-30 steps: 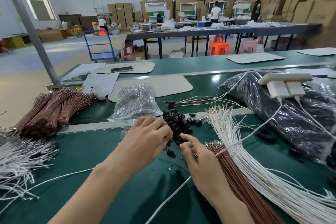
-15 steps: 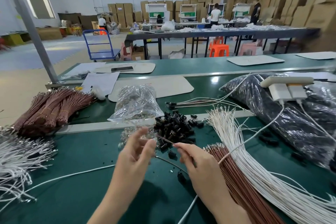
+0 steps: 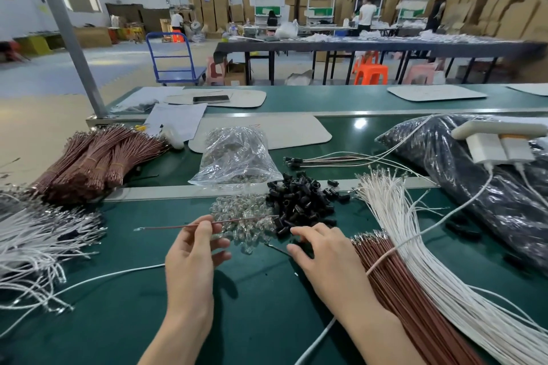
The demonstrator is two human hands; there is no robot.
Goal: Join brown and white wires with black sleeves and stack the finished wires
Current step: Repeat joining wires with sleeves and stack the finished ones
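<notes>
My left hand (image 3: 194,249) pinches a thin brown wire (image 3: 172,227) that lies level, its metal tip pointing left. The wire's right end carries a black sleeve (image 3: 278,221) over a heap of small clear parts (image 3: 243,213). My right hand (image 3: 321,252) rests on the green table with relaxed fingers, its fingertips at the near edge of the pile of black sleeves (image 3: 299,201). Loose brown wires (image 3: 397,290) and white wires (image 3: 430,261) fan out just right of that hand. A few joined wires (image 3: 341,160) lie behind the sleeve pile.
Tied brown wire bundles (image 3: 98,157) and a spread of white wires (image 3: 35,240) fill the left side. A clear plastic bag (image 3: 237,154) stands behind the clear parts. A black bag (image 3: 474,195) with a white charger (image 3: 498,148) on it lies at right. A white cable (image 3: 98,278) crosses the near table.
My left hand has drawn the brown wire out to the left. My right hand has let go of it and dropped to the table by the sleeve pile.
</notes>
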